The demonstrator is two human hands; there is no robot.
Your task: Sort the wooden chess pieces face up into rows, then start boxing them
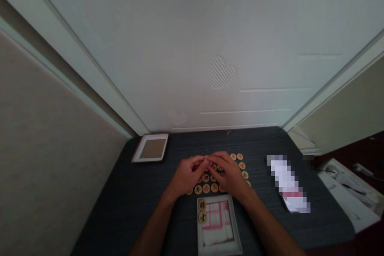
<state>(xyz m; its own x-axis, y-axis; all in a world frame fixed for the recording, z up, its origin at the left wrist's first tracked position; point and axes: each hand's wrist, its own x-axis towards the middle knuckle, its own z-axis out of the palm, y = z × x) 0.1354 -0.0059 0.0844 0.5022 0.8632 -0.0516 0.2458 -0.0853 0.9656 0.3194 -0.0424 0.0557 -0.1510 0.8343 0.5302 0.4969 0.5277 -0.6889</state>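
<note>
Over rows of round wooden Chinese chess pieces (206, 188), my left hand (187, 174) and my right hand (229, 174) meet at the fingertips. Fingers of both hands are bent and pressed together; whatever they hold between them is hidden. The pieces, marked in red or black characters, lie flat on the dark table, several of them partly covered by my hands. Below, between my forearms, sits an open white box (237, 230). Two black-marked pieces (203, 211) rest along its left side, on a white and pink folded sheet or wrapper (217, 224).
A shallow box lid (165, 148) with a brown inside lies at the table's back left. A pixelated, phone-like object (286, 184) is on the right. The dark table (126, 208) meets a white panel (186, 68) behind. A white box with cables (351, 188) stands beyond the right edge.
</note>
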